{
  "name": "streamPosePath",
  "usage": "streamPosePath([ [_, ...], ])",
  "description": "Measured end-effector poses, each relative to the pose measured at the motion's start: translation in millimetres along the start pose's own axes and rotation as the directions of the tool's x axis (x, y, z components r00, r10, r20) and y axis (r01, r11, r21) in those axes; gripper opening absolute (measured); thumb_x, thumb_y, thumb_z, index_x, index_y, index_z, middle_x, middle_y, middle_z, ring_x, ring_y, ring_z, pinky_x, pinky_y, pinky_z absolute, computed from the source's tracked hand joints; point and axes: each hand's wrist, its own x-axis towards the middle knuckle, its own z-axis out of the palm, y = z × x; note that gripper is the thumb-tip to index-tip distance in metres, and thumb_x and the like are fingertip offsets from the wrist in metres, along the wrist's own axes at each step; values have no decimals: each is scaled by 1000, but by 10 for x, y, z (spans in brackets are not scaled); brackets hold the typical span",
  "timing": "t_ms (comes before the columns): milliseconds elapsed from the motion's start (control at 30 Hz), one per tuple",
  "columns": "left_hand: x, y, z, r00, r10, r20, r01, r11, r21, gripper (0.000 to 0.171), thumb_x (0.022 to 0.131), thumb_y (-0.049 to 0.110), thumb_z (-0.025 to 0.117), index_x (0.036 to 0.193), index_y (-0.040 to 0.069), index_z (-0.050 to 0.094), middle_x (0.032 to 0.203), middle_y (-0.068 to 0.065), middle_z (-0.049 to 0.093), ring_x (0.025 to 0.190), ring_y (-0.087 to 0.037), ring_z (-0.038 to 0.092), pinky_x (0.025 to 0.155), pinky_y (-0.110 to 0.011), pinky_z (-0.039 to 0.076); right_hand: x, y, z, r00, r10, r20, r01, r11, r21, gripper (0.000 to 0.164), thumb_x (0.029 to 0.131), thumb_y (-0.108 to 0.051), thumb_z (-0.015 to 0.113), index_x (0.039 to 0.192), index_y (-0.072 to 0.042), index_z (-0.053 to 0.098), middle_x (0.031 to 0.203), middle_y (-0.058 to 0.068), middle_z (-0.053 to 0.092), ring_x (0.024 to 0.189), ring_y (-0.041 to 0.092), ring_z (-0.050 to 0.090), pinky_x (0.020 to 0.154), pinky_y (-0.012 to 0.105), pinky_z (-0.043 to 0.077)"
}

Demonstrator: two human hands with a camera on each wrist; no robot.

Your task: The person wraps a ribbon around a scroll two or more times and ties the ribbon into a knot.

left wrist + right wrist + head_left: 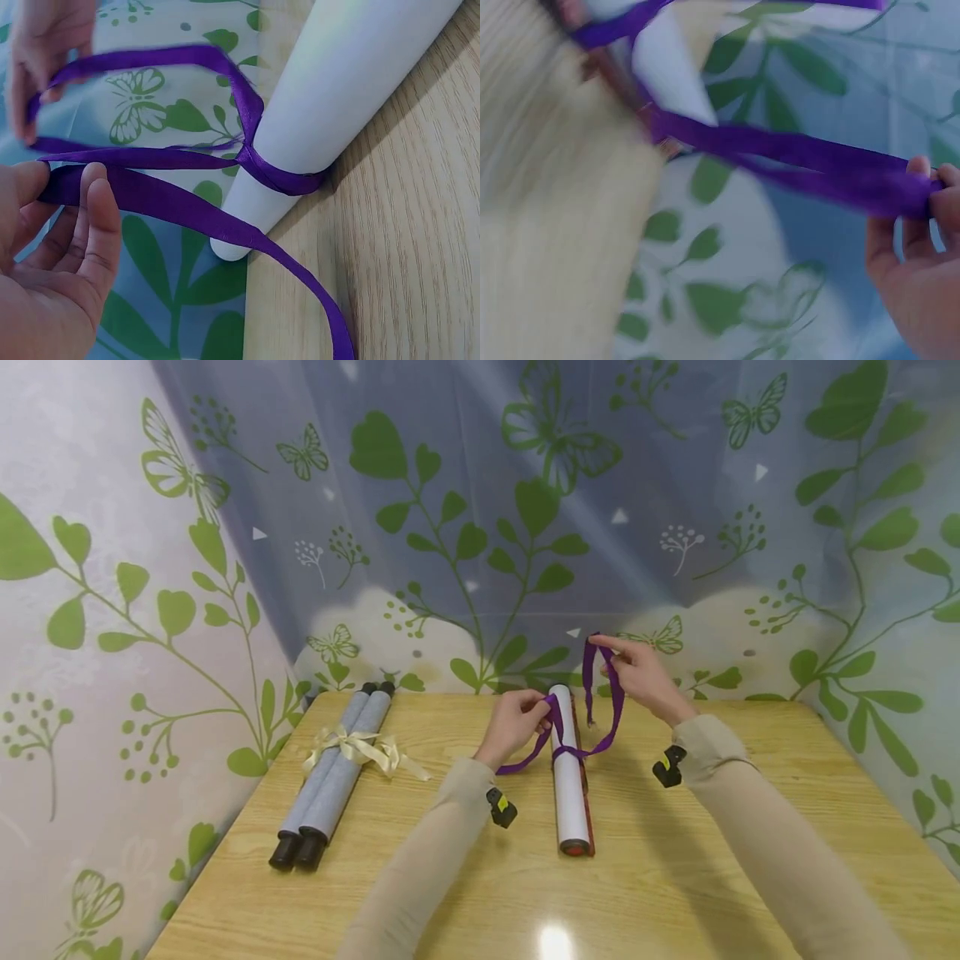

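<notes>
A white rolled scroll (572, 802) with a dark, red-centred end lies lengthwise on the table, a strip of red along its right side. Purple ribbon (617, 702) is wrapped round its middle. My left hand (513, 725), just left of the scroll, pinches a fold of this ribbon between thumb and fingers, and a loose tail (319, 292) hangs away from it in the left wrist view. Up and to the right of the scroll, my right hand (639, 675) holds the other length raised in a loop. In the right wrist view its thumb and fingers (919, 244) pinch that doubled ribbon.
Two grey-blue rolls (341, 768) with black ends lie side by side on the left, tied with a cream ribbon bow (367, 750). The wooden table (480, 902) meets a leaf-and-butterfly patterned curtain (465, 468) at its back edge.
</notes>
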Motion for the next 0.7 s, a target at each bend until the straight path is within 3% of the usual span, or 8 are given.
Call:
streamPosePath([
  [167, -12, -28, -9, 1000, 18, 4, -18, 1000, 12, 19, 98, 11, 57, 100, -1, 72, 77, -12, 70, 66, -21, 66, 65, -32, 58, 67, -254, 126, 997, -55, 55, 51, 996, 66, 49, 104, -3, 30, 148, -21, 46, 148, 17, 47, 77, 13, 58, 55, 26, 40],
  [200, -12, -33, -10, 1000, 25, 5, -25, 1000, 14, 20, 99, 11, 56, 101, -1, 72, 77, -12, 70, 67, -22, 67, 63, -28, 56, 76, -271, 153, 995, -67, 76, 62, 996, 65, 49, 104, -3, 31, 148, -20, 45, 151, 15, 43, 70, 19, 54, 55, 27, 40],
  [267, -15, -39, -12, 999, 38, 7, -38, 999, 12, 20, 99, 10, 56, 103, 0, 72, 78, -12, 70, 69, -26, 68, 60, -25, 55, 92, -254, 214, 990, -76, 119, 70, 996, 49, 48, 104, -3, 34, 147, -19, 47, 153, 14, 41, 106, 26, 61, 71, 31, 46],
  [333, -21, -40, -12, 999, 46, 9, -47, 999, 12, 20, 98, 10, 56, 103, 0, 72, 79, -12, 70, 70, -29, 68, 60, -25, 55, 94, -187, 275, 981, -82, 174, 80, 997, 17, 47, 102, -1, 38, 146, -16, 48, 154, 14, 40, 132, 33, 48, 89, 40, 47],
  [467, -35, -59, -3, 999, 37, 21, -37, 999, 20, 20, 98, 11, 57, 106, -1, 72, 80, -12, 70, 68, -25, 68, 62, -30, 57, 54, -13, 381, 950, -71, 304, 80, 997, -18, 52, 98, 6, 35, 147, -10, 46, 154, 18, 38, 145, 39, 28, 110, 55, 34],
  [567, -46, -73, -3, 999, 26, 33, -27, 999, 26, 22, 99, 12, 57, 110, -1, 71, 81, -11, 70, 67, -21, 67, 64, -32, 58, 26, 68, 430, 920, -93, 382, 101, 995, -1, 68, 90, 15, 27, 152, -10, 35, 155, 20, 36, 132, 42, 42, 77, 39, 52],
  [633, -46, -77, -6, 999, 26, 35, -26, 999, 21, 23, 99, 12, 57, 113, -1, 70, 82, -12, 70, 67, -22, 66, 65, -36, 59, 14, 86, 446, 912, -102, 398, 106, 994, 12, 76, 86, 17, 25, 155, -13, 28, 155, 19, 36, 114, 45, 50, 54, 31, 39],
  [700, -43, -75, -12, 999, 29, 37, -30, 999, 15, 24, 99, 11, 57, 115, -2, 69, 82, -13, 70, 68, -23, 67, 67, -40, 59, 13, 89, 452, 915, -106, 389, 110, 994, 12, 75, 88, 17, 25, 156, -14, 25, 155, 20, 36, 108, 45, 50, 52, 30, 38],
])
